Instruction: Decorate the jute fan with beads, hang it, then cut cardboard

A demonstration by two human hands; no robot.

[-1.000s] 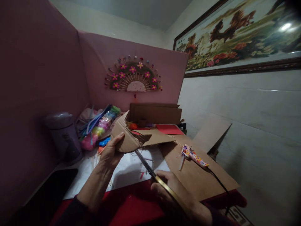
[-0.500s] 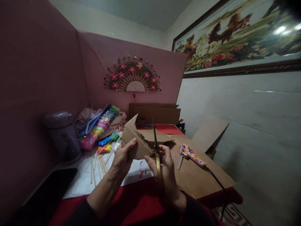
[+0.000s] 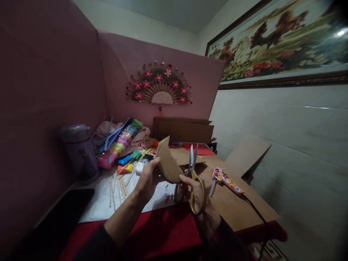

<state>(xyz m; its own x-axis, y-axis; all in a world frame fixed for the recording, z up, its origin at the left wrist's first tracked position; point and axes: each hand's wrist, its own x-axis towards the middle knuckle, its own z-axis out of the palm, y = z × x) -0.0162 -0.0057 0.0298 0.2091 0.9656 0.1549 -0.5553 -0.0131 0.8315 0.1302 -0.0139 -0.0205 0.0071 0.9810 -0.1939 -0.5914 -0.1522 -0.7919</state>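
Observation:
A curved piece of cardboard (image 3: 170, 164) is held up over the table, its upper end narrowing to a point. My left hand (image 3: 146, 179) pinches its left edge between thumb and fingers. In my right hand (image 3: 199, 195) is a pair of scissors (image 3: 197, 181) with gold handles, blades pointing up and slightly apart. The right fingertips also touch the lower right corner of the cardboard. Part of the right fingers is hidden behind the scissor handles.
A flowered glue gun (image 3: 227, 181) with a black cord lies on the brown board (image 3: 239, 210) at right. Thin wooden sticks (image 3: 122, 186), bagged coloured clay (image 3: 125, 160) and a purple flask (image 3: 81, 156) stand left. Cardboard sheets (image 3: 182, 130) lean behind, under a decorated fan (image 3: 161, 87).
The cardboard has turned, showing its curved outline. The scissors have swung away to its right, their blades now seen apart and the gold handles in full view. The camera view shifted slightly left.

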